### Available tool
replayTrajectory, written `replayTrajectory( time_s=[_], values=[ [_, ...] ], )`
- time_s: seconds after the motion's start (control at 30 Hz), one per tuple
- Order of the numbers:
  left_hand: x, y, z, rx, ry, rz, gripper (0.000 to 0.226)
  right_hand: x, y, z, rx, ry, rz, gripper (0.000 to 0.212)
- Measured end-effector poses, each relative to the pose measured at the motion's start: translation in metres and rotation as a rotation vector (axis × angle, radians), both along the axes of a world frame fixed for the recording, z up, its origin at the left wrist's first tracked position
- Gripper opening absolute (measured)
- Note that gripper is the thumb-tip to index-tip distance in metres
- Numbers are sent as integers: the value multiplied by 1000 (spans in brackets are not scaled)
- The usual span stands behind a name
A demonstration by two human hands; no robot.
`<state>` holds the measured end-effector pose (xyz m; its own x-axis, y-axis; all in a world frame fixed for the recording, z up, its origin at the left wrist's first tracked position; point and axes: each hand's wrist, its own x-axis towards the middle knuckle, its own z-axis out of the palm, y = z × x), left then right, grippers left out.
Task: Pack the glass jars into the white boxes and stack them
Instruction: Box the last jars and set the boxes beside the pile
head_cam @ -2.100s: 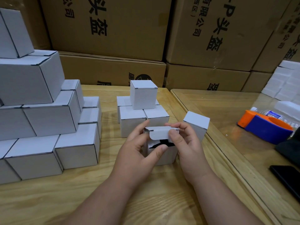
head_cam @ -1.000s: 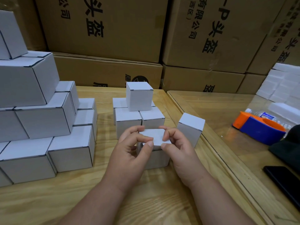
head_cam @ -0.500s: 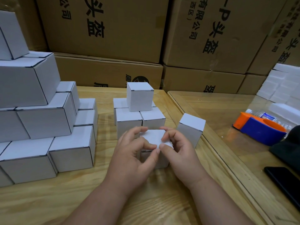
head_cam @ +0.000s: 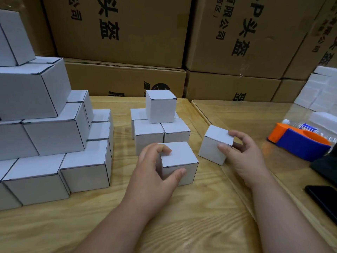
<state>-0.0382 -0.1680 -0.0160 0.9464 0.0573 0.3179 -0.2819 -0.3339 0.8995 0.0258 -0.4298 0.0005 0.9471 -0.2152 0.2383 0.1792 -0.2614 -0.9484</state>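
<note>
A closed white box (head_cam: 179, 157) stands on the wooden table (head_cam: 191, 225) in front of me. My left hand (head_cam: 155, 176) grips it, fingers on its top and thumb on its front face. My right hand (head_cam: 242, 152) grasps a second closed white box (head_cam: 213, 145) that sits tilted to the right, thumb on its near corner and fingers behind it. Just behind stands a small stack of white boxes (head_cam: 160, 125) with one box on top. No glass jar is visible.
A tall stepped pile of white boxes (head_cam: 45, 134) fills the left. Brown cartons (head_cam: 127, 42) wall the back. On the glass-topped table at right lie an orange-and-blue tape dispenser (head_cam: 299, 141), a plastic bottle, a black phone (head_cam: 324, 199) and more white boxes (head_cam: 321, 94).
The lid of the box in front was folded shut with both hands. My right hand then left it and moved right onto the tilted box; my left hand stays on the first box.
</note>
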Motion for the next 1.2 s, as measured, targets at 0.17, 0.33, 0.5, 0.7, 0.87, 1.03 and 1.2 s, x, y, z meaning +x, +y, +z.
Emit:
replayTrajectory(
  time_s=[0.17,0.33,0.5,0.7,0.87,1.03,1.2],
  values=[
    [1,2,1,-74,8,46,49,-5,-4,4,69,-4,170,44],
    [-1,2,5,-110,25,28,44,-14,7,8,118,39,383,45],
    [-2,3,4,-113,9,60,42,-22,19,12,133,61,461,47],
    [-5,2,6,-13,-88,209,41,-25,38,2,129,16,412,67],
    [-8,1,12,35,-139,357,58,-19,51,-4,32,-16,264,85],
    [-2,6,9,-29,-33,378,88,-11,52,-9,-158,59,245,108],
    [7,9,-1,-130,46,266,103,-9,55,-11,-146,78,369,83]
  ],
)
